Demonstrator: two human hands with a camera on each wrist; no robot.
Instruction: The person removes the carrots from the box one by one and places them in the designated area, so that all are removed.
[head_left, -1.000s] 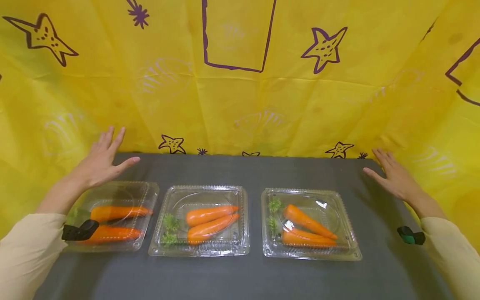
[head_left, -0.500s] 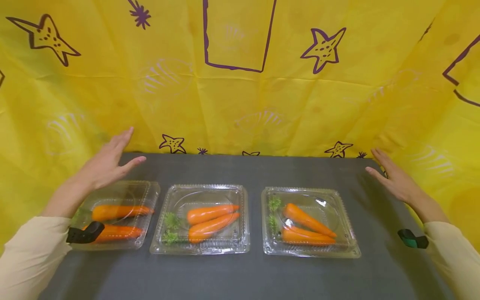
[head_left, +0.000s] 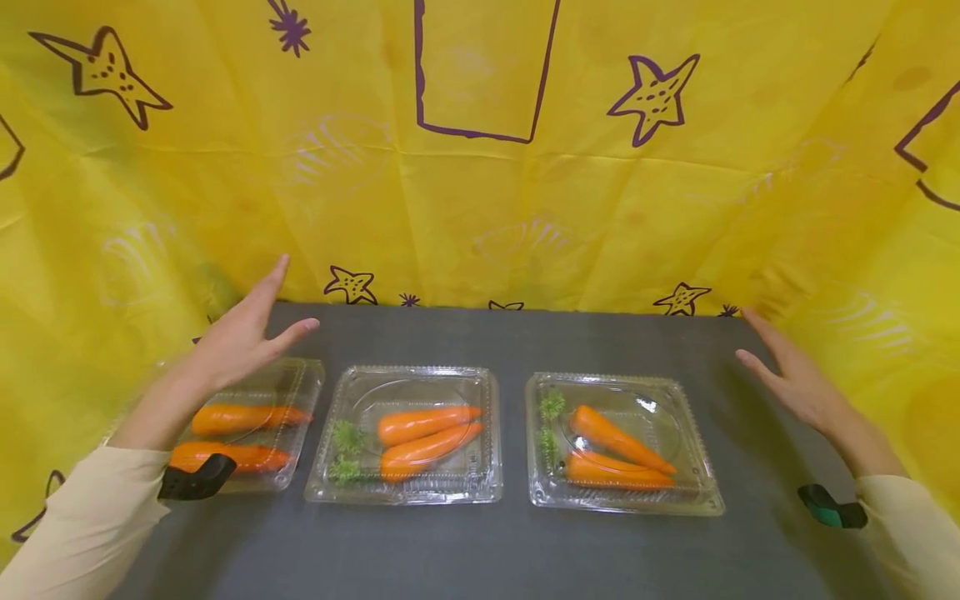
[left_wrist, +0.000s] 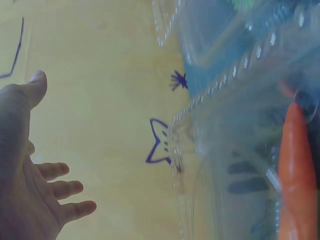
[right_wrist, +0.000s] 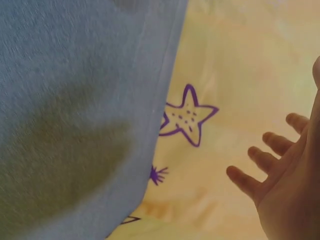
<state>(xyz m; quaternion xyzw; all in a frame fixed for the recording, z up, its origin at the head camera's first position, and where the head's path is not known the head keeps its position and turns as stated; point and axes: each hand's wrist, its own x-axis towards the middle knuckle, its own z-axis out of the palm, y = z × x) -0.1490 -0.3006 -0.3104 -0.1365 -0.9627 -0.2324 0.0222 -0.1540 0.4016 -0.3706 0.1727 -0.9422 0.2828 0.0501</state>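
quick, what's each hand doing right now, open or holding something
Left hand: open, fingers extended, holding nothing.
Right hand: open, fingers extended, holding nothing.

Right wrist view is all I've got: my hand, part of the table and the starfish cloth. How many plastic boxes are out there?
Observer: Three, in a row on the table: a left box, a middle box and a right box.
Operator: What's inside the right one?
Observer: Two carrots, with green leaves by their thick ends.
Operator: Is the left hand gripping anything?
Observer: No, the left hand holds nothing.
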